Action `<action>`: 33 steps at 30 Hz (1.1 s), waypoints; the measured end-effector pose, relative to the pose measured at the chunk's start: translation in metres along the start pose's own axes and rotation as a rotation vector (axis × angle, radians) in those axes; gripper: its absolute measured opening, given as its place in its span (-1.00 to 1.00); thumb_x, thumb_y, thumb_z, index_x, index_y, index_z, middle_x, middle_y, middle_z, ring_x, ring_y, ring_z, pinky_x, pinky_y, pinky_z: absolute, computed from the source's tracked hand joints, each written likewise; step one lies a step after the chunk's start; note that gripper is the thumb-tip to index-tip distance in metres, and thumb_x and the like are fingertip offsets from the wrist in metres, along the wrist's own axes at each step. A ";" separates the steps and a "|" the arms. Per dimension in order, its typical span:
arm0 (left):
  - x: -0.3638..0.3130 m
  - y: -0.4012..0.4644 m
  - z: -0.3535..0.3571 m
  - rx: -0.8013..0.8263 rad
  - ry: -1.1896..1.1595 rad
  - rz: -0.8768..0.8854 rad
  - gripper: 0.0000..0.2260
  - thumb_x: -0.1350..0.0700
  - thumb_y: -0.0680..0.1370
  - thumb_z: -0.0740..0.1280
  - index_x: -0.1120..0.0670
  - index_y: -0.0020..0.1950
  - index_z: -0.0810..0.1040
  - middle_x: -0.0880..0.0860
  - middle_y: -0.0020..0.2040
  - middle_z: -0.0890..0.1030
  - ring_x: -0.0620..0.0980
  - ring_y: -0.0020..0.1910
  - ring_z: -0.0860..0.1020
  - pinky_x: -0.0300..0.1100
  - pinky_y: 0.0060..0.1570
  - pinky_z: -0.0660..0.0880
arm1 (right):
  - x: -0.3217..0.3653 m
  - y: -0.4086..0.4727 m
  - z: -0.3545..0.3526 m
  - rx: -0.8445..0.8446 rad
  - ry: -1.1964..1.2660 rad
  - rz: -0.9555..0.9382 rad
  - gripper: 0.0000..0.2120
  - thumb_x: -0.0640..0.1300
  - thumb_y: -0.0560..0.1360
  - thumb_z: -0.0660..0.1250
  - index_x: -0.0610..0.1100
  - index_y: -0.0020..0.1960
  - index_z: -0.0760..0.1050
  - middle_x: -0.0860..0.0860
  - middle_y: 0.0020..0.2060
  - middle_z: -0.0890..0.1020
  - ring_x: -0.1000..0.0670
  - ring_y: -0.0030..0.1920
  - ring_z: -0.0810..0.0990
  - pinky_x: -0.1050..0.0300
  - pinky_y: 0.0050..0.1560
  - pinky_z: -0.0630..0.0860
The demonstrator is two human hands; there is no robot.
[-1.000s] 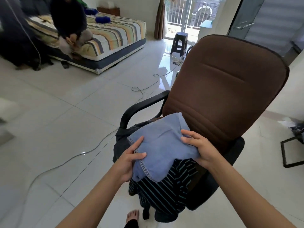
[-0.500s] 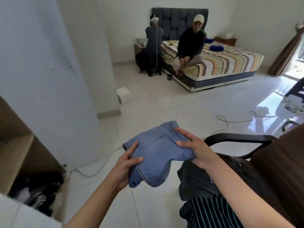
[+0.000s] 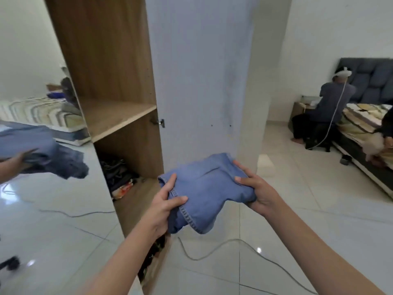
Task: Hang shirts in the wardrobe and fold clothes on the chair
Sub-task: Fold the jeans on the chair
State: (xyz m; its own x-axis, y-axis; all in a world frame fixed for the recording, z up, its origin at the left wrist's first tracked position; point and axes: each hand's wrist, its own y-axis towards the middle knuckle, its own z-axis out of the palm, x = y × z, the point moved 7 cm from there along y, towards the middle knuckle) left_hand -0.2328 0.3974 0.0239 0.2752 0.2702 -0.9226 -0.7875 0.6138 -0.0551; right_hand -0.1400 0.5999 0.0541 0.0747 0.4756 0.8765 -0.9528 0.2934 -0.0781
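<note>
— She's swung away from the chair; the wardrobe (image 3: pixel 119 86) is now in front.
— Both hands, left (image 3: pixel 164 202) and right (image 3: pixel 256 187), grip the folded denim (image 3: pixel 209 188). Shelving step; next, reach for the bare shelf (image 3: pixel 114 116), I'd guess.

bed (image 3: pixel 361 122) right | seated person (image 3: pixel 331 107) beside it | cable (image 3: pixel 223 250) on floor (image 3: pixel 319 209)

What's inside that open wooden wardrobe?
The upper shelf looks bare. A heap of dark clothes lies in the wardrobe's lower compartment; the folded jeans and door cover the rest.
</note>
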 end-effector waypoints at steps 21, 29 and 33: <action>-0.333 0.202 -0.074 -0.469 0.065 0.691 -0.39 0.38 0.47 0.32 0.07 0.47 0.29 0.10 0.34 0.47 0.08 0.16 0.57 -0.11 0.10 0.53 | 0.195 0.372 0.259 0.743 0.073 -0.164 -0.42 -0.25 0.38 0.33 -0.01 0.39 0.41 -0.05 0.16 0.61 -0.07 -0.02 0.67 0.06 -0.21 0.60; -0.403 0.241 -0.132 -0.714 0.196 0.830 -0.39 0.36 0.46 0.31 0.04 0.48 0.29 0.06 0.34 0.47 0.06 0.23 0.53 -0.06 0.22 0.46 | 0.191 0.473 0.356 1.027 0.158 -0.053 -0.50 -0.26 0.44 0.27 0.03 0.35 0.45 -0.05 0.08 0.64 -0.09 -0.01 0.65 0.00 -0.21 0.60; -0.429 0.245 -0.172 -0.874 0.224 0.900 -0.39 0.41 0.43 0.30 0.04 0.45 0.34 0.03 0.33 0.45 0.07 0.22 0.51 -0.02 0.20 0.47 | 0.158 0.518 0.400 1.075 0.184 0.015 -0.38 -0.25 0.40 0.35 0.09 0.41 0.38 -0.05 0.19 0.60 -0.13 0.02 0.64 -0.07 -0.23 0.58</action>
State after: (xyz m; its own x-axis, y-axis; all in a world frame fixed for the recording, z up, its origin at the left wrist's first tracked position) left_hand -0.6387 0.3047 0.3408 -0.5744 0.1522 -0.8043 -0.7700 -0.4340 0.4677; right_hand -0.7398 0.4957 0.3418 0.0181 0.6161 0.7875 -0.7066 -0.5493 0.4461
